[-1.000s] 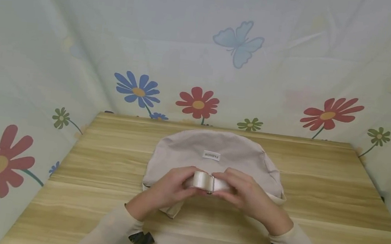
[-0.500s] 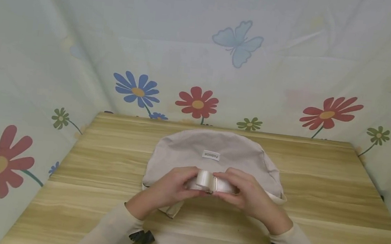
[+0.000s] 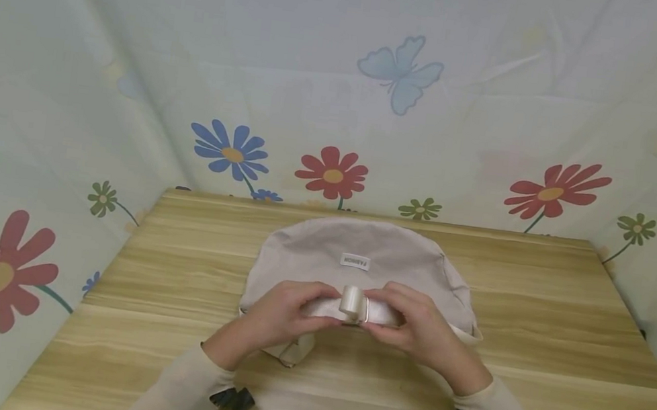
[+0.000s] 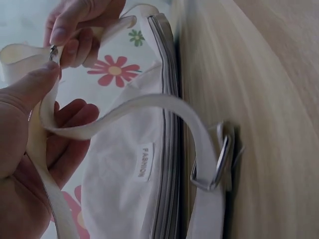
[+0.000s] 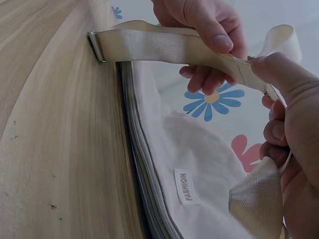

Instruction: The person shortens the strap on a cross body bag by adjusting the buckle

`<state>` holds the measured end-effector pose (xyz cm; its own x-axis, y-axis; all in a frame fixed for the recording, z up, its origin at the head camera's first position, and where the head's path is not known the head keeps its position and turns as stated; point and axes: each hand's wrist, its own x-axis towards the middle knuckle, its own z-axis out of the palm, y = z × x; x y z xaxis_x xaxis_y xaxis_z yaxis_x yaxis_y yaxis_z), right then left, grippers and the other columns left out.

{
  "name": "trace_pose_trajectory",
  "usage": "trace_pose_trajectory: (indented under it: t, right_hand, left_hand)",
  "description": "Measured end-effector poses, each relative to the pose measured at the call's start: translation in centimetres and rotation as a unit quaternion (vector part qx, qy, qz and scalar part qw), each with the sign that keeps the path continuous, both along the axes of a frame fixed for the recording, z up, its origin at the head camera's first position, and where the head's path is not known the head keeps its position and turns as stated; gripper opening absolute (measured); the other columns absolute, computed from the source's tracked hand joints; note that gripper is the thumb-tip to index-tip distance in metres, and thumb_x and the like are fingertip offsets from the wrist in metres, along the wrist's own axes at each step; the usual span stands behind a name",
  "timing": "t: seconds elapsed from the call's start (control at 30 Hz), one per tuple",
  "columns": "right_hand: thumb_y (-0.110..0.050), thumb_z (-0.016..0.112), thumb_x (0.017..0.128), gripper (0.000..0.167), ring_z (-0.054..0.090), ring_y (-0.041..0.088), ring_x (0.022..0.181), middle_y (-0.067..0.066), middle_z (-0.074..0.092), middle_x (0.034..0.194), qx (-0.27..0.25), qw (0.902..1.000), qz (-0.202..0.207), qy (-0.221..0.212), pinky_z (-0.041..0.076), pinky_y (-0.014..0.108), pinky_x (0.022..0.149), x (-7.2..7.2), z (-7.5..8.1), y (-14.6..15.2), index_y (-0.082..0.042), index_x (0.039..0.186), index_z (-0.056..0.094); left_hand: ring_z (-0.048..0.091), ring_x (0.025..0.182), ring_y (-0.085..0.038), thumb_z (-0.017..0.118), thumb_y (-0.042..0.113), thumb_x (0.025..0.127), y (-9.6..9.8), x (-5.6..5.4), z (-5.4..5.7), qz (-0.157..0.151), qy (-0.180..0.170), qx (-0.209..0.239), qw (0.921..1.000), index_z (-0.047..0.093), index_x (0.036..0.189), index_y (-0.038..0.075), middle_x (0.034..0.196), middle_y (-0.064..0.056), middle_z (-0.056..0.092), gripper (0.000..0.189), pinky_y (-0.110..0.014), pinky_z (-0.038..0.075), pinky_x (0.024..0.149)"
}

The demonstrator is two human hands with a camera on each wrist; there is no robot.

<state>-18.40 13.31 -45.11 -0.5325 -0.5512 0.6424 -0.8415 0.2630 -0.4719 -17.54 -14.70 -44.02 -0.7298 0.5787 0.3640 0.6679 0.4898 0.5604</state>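
A pale pinkish-beige fabric bag lies on the table with its white FASHION label facing up. Over its near side, both hands grip its cream webbing strap. My left hand pinches the strap just left of a raised strap loop. Thumb and fingers of my right hand hold the strap on the other side, beside a thin metal slide buckle. In the left wrist view, a second metal buckle sits lower on the strap, near the table.
A wood-grain table carries the bag, with bare surface on both sides. A zipper runs along the bag's near edge. Behind stands a white curtain printed with flowers and a butterfly. Each wrist wears a black camera.
The raised strap loop has become narrower and sits farther right, and the slide buckle has shifted slightly right. My left fingertips have moved a little rightward; the right hand stays nearly still.
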Motion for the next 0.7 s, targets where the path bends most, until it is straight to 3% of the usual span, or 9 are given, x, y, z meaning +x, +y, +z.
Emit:
trace_pose_trajectory:
  t: [0.4,0.7]
  right_hand:
    - [-0.004,0.091,0.08,0.043,0.053,0.008,0.074,-0.001,0.069,0.09,-0.024,0.9997,0.001,0.006,0.043,0.013,0.066,-0.2,0.2,0.8,-0.007,0.12,0.075]
    - [-0.007,0.091,0.082,0.041,0.05,0.008,0.073,-0.002,0.065,0.086,-0.023,0.9996,0.003,0.019,0.042,0.015,0.065,-0.5,0.6,1.3,-0.006,0.12,0.075]
  left_hand:
    - [0.075,0.101,-0.014,0.089,0.021,0.09,-3.4,0.2,-0.3,0.034,0.012,-0.022,0.9991,0.078,0.117,0.011,0.113,-0.002,0.082,0.031,-0.034,0.062,0.09]
    - [0.075,0.111,-0.018,0.086,0.024,0.094,-6.7,0.8,-0.3,0.082,-0.041,-0.047,0.9947,0.078,0.122,0.016,0.121,0.001,0.08,0.031,-0.04,0.061,0.097]
